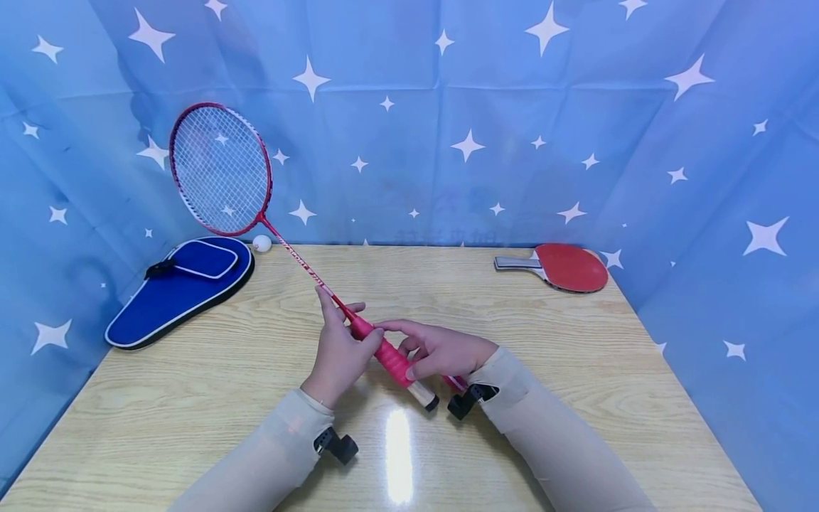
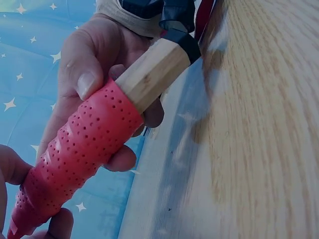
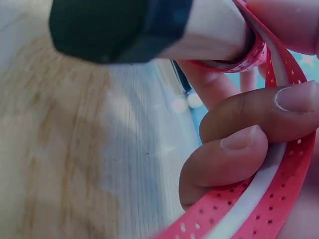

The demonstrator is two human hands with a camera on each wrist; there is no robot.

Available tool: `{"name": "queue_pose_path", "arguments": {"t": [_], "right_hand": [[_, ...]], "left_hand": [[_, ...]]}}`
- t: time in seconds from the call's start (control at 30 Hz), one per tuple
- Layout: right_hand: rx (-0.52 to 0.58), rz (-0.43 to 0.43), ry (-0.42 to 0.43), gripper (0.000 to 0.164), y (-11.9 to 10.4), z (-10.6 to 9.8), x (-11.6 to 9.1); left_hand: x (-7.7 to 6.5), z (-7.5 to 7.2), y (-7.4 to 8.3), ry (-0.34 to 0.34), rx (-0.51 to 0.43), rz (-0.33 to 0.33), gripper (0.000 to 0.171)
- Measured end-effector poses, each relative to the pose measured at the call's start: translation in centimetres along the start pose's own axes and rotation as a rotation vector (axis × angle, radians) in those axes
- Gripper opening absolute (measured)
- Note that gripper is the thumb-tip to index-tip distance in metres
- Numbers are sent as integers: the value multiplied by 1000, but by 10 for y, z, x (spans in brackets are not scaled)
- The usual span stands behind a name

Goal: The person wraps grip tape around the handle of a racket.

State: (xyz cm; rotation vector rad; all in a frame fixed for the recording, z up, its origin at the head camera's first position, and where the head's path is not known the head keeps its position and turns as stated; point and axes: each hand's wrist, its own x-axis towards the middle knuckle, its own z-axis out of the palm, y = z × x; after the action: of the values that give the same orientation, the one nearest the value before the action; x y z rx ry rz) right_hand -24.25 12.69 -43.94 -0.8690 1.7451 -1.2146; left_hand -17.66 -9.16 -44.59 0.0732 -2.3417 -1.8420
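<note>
A red and white badminton racket (image 1: 220,171) is held at a slant above the table, its head up at the left. My left hand (image 1: 341,355) grips the top of its handle. Pink perforated grip tape (image 2: 79,144) winds round most of the handle. Below it, bare wood (image 2: 154,72) and a black butt cap (image 3: 114,30) show. My right hand (image 1: 451,348) pinches the tape at its lower edge. In the right wrist view, a loose strip of tape (image 3: 294,164) with a pale middle band runs under its curled fingers.
At the back left lie a blue paddle case (image 1: 179,291) with white piping and a white ball (image 1: 261,243). A red table tennis paddle (image 1: 572,268) rests at the back right of the wooden table (image 1: 608,370). Blue star-patterned cloth (image 1: 409,142) hangs around the table.
</note>
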Motion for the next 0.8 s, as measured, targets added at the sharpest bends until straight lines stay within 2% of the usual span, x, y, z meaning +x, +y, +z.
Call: {"name": "queue_pose_path", "arguments": {"t": [0.33, 0.63, 0.8], "right_hand": [[-29, -21, -4, 91, -1, -1, -1], [48, -15, -34, 88, 1, -2, -1], [35, -14, -35, 89, 2, -2, -1]], "left_hand": [[0, 0, 0, -4, 10, -9, 134], [0, -1, 2, -9, 9, -16, 132], [-1, -1, 2, -8, -4, -19, 134]]}}
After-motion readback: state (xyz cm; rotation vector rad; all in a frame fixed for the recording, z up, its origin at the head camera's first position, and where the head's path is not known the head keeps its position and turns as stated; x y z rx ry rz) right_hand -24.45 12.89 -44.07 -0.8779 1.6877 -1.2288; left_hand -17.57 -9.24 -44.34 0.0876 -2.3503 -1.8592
